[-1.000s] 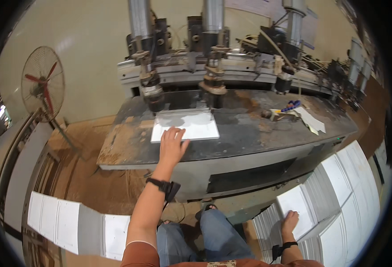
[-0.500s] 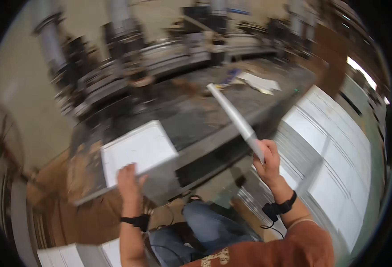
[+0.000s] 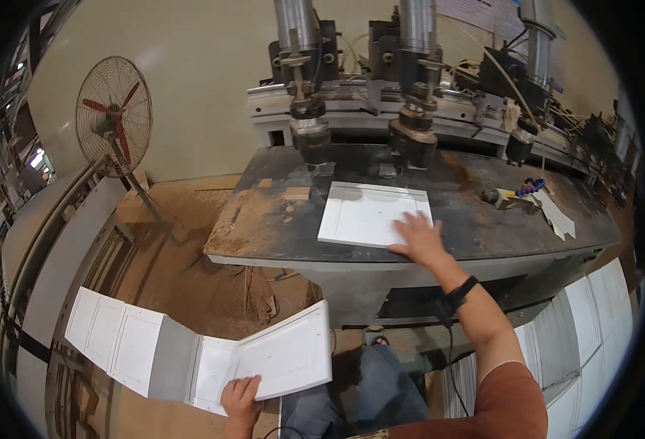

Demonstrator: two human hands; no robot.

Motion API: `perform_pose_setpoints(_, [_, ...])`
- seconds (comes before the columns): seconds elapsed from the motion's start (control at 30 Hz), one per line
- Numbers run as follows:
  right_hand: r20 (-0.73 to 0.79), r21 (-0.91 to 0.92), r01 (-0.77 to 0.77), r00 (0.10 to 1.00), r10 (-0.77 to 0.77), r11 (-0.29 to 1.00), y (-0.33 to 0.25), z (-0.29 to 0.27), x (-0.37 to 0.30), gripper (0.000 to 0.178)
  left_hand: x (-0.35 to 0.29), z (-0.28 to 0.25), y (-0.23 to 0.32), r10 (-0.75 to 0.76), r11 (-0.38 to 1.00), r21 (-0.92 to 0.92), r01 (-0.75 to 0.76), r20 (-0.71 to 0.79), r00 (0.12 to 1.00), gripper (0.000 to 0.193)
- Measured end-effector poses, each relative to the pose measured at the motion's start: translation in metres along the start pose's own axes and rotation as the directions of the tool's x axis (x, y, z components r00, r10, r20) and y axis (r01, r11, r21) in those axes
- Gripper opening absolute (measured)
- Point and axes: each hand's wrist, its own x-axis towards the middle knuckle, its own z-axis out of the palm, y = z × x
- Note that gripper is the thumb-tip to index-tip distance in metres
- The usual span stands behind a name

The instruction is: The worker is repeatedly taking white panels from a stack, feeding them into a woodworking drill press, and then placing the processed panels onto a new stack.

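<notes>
My left hand grips the near edge of a white cabinet-door panel, its fingers on the upper face. The panel is tilted beside stacked white panels at lower left; whether it touches them I cannot tell. Another white rectangular panel lies flat on the dark machine table, close to its front edge. On that panel's right part rests my right hand, open with fingers spread. Shallow grooves frame the faces of both panels.
Vertical machine heads stand over the table's back. Sawdust and wood scraps lie on its left end, a blue coiled hose and paper at right. More white panels are stacked at right. A fan stands far left.
The view has swung left. My right hand no longer holds a panel up and now lies on the one on the table. My left hand has left the table and grips a panel at lower left.
</notes>
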Motion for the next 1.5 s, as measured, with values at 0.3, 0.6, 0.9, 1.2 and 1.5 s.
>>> perform_pose_setpoints(0.3, [-0.183, 0.185, 0.005, 0.983, 0.030, 0.983, 0.024, 0.026, 0.043, 0.047, -0.087, -0.023, -0.044, -0.387, 0.904, 0.204, 0.376, 0.012, 0.922, 0.044])
perform_pose_setpoints(0.6, [-0.214, 0.216, 0.119, 0.974, -0.072, 0.969, 0.010, 0.035, 0.059, 0.047, -0.104, -0.009, -0.051, -0.510, 0.820, 0.266, 0.507, -0.061, 0.858, 0.048])
perform_pose_setpoints(0.9, [-0.440, 0.340, 0.016, 0.886, 0.144, 0.940, 0.069, 0.031, -0.141, 0.022, -0.104, 0.073, -0.104, -0.763, 0.563, 0.483, 0.670, -0.007, 0.647, 0.056])
perform_pose_setpoints(1.2, [0.064, -0.056, -0.829, 0.554, 0.830, 0.557, 0.170, 0.097, -0.475, 0.072, -0.147, 0.128, -0.128, -0.812, 0.580, 0.502, 0.642, 0.295, 0.503, 0.090])
perform_pose_setpoints(1.5, [-0.178, -0.183, -0.806, 0.590, 0.787, 0.563, 0.122, 0.112, -0.537, 0.063, -0.156, 0.135, -0.153, -0.742, 0.671, 0.479, 0.566, 0.428, 0.517, 0.100])
